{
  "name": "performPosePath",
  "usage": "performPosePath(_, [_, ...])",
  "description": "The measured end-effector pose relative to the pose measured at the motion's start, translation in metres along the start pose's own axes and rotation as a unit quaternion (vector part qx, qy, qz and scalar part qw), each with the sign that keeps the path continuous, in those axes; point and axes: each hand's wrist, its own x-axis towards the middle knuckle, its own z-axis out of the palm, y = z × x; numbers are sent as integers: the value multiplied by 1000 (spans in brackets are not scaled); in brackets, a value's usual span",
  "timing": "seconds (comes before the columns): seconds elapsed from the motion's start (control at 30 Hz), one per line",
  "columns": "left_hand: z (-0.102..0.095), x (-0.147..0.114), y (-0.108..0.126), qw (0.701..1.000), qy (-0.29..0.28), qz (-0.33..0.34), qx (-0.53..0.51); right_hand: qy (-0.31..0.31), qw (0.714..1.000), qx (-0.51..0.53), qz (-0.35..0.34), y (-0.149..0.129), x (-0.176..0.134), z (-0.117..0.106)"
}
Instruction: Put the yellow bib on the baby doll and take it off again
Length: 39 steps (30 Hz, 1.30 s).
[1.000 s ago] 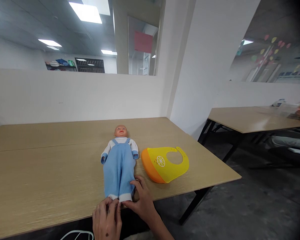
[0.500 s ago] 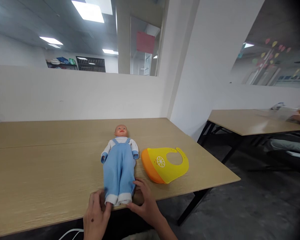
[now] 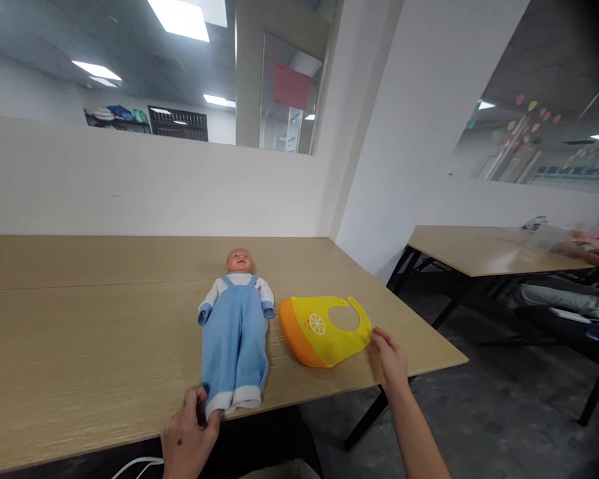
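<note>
A baby doll (image 3: 235, 332) in light blue dungarees and a white top with blue cuffs lies on its back on the table, feet toward me. My left hand (image 3: 190, 429) is at the left trouser leg's white cuff, fingers bent, with the thumb apart from them and touching the cuff. To the doll's right lies a yellow bib (image 3: 337, 340) with an orange pocket, a white citrus-slice print and a holed neck strap. My right hand (image 3: 390, 359) has its fingertips together at the bib's right edge; the thumb is mostly hidden.
The wooden table (image 3: 104, 346) meets a white wall with windows behind it. Its front edge runs close to me, with a white cable (image 3: 138, 460) below. A second table (image 3: 479, 246) stands to the right, where another person's arm (image 3: 586, 251) shows.
My right hand has left the doll's right trouser leg and moved right to the bib's edge. My left hand stays by the left cuff. The view has shifted slightly.
</note>
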Motion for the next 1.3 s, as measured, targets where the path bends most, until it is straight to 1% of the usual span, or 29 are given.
performPosePath(0.07, [2,0,0,999,25,24,0,16,999,30,35,-5,9,-6])
performPosePath(0.13, [3,0,-1,998,47,46,0,18,995,58,80,-10,12,-9])
performPosePath(0.2, [3,0,-1,996,67,63,4,5,989,76,129,-14,10,-8])
performPosePath(0.27, [4,0,-1,993,86,78,7,-10,983,88,163,-15,7,-7])
performPosePath(0.4, [5,0,-2,988,110,106,-2,-31,975,112,191,-6,-4,-7])
performPosePath(0.53, [7,2,-6,985,112,129,-19,-42,974,126,182,6,-10,-4])
performPosePath(0.63, [7,2,-5,987,103,122,-30,-59,972,125,192,8,-9,9])
performPosePath(0.73, [5,0,1,991,91,86,-40,-64,966,135,212,6,-7,29])
performPosePath(0.8, [3,-1,5,993,82,70,-49,-86,965,121,218,6,-6,43])
performPosePath(0.87, [0,-2,7,993,71,71,-62,-106,965,93,221,5,-4,54])
performPosePath(0.97, [-6,-2,7,991,49,87,-90,-96,967,75,224,0,-4,69])
performPosePath(1.03, [-9,-2,6,988,35,97,-112,-106,967,88,216,-9,-7,79])
performPosePath(1.1, [-12,-2,6,985,25,101,-140,-145,964,107,198,-23,-16,90])
performPosePath(1.17, [-15,-2,7,979,28,103,-175,-184,959,117,179,-41,-28,101])
performPosePath(1.3, [-20,-4,8,966,74,106,-224,-202,953,137,181,-79,-61,122])
